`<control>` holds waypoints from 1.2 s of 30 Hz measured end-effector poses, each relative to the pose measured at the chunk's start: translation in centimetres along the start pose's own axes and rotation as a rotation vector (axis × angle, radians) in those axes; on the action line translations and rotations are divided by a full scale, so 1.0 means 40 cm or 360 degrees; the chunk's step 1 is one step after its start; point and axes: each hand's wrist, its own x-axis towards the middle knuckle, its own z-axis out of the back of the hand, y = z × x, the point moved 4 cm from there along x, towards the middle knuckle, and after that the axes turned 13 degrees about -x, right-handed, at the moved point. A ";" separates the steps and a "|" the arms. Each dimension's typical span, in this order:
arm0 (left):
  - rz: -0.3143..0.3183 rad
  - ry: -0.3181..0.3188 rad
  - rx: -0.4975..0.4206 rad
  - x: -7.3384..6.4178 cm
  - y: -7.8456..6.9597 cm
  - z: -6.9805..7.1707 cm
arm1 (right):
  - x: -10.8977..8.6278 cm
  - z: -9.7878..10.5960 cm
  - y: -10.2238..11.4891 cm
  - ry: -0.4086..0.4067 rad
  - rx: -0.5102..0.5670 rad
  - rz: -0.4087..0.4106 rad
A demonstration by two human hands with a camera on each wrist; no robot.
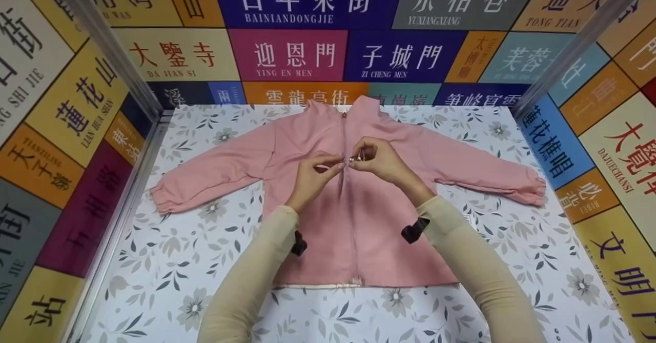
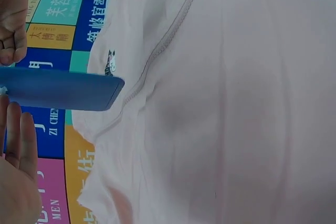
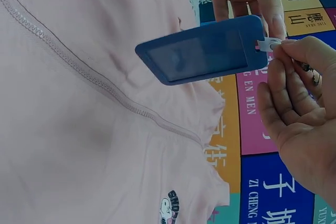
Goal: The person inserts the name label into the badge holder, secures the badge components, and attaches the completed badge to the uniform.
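Note:
A blue badge holder [image 3: 202,56] with a clear window hangs above a pink zip-up jacket [image 1: 389,220], seen nearly edge-on from above. A small clear strap [image 3: 269,44] passes through its slot. My right hand [image 1: 382,161] pinches the strap's end between thumb and index finger. Against those fingers lies a metal clip [image 3: 311,72]. Opposite, my left hand [image 1: 315,176] has thumb and index finger together at the strap, their grip partly hidden. In the left wrist view the badge holder [image 2: 63,88] extends between both hands.
The jacket lies front up on a leaf-patterned white table [image 1: 215,266], zipper [image 1: 353,230] down its middle, sleeves spread sideways. A small cartoon print [image 3: 169,208] marks its chest. Colourful panels with Chinese lettering [image 1: 302,56] wall the back and sides.

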 end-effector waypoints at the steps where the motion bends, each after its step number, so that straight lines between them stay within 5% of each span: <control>1: -0.0005 0.0013 0.0004 0.000 0.000 0.001 | -0.001 -0.002 -0.002 0.0003 -0.0005 0.0005; 11: 0.0013 0.0037 0.0083 0.007 0.091 0.004 | -0.014 -0.019 -0.026 -0.0005 0.0064 -0.0005; 28: -0.0336 0.0015 0.0439 0.004 0.077 -0.006 | -0.025 -0.023 -0.026 -0.0238 -0.0072 -0.0056; 36: -0.0334 -0.0051 0.0336 0.003 0.081 -0.010 | -0.006 -0.047 -0.100 -0.0300 -0.0043 -0.0067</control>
